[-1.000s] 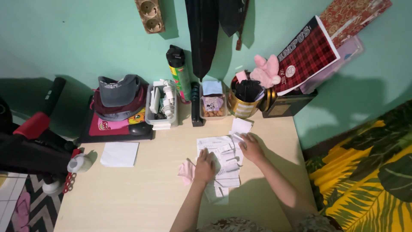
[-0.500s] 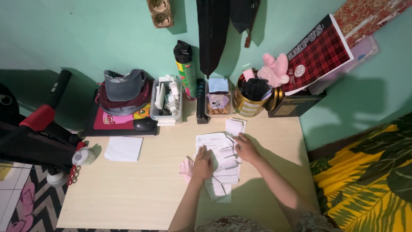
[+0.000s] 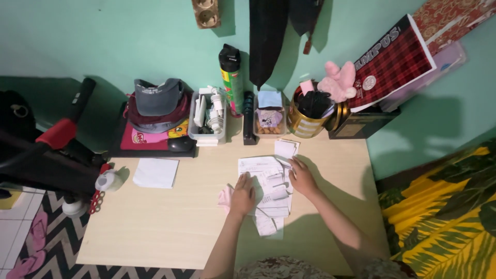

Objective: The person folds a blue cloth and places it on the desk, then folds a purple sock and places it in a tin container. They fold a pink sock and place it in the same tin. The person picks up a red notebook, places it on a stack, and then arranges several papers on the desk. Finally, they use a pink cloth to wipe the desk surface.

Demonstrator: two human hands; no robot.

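The left hand point(image 3: 243, 194) lies flat and open on the heap of white paper slips point(image 3: 268, 188) mid-desk, the right hand point(image 3: 302, 176) pressing open-fingered on the heap's far-right edge, a pink cloth point(image 3: 224, 196) just left of it.

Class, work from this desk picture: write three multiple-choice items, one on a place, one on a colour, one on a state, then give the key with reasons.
1. Where does the lone white sheet lie?
A. left of the paper pile
B. on the cap
C. under the gold tin

2. What colour is the wall?
A. yellow
B. mint green
C. grey

3. How is the left hand placed?
A. lifted in the air
B. clenched round a pen
C. flat on the paper pile

Key: 1 A, it sits apart toward the desk's left; 2 B, green shows behind all the items; 3 C, its palm presses the papers while the right hand touches their far edge.
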